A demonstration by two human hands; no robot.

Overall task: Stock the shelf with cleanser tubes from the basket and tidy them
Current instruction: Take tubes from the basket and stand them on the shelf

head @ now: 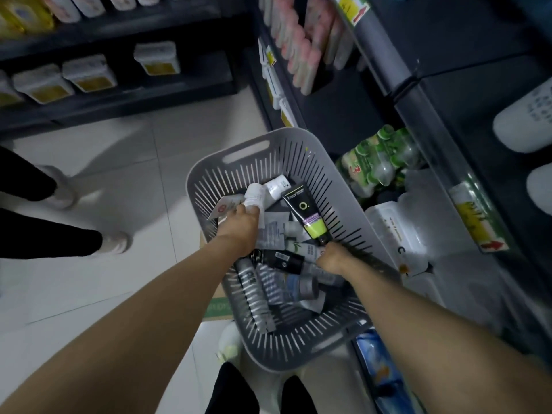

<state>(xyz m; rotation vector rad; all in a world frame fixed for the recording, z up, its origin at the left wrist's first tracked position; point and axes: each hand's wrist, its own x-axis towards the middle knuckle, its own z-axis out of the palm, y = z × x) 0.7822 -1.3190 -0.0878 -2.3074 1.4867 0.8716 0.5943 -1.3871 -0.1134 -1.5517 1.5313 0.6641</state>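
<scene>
Down in the basket (337,186), my left grip (239,225) holds a white tube (254,195), my right grip (331,258) a black-and-green tube (301,207): picking stage; next I'd lift both onto the shelf (385,55).

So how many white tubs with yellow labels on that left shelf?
4 white tubs: one rightmost, two to its left, a fourth cut off at the frame's left edge. More may be hidden beyond it.

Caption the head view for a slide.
Left hand grips white tube, right hand black-and-green tube, in grey slotted plastic basket.
</scene>
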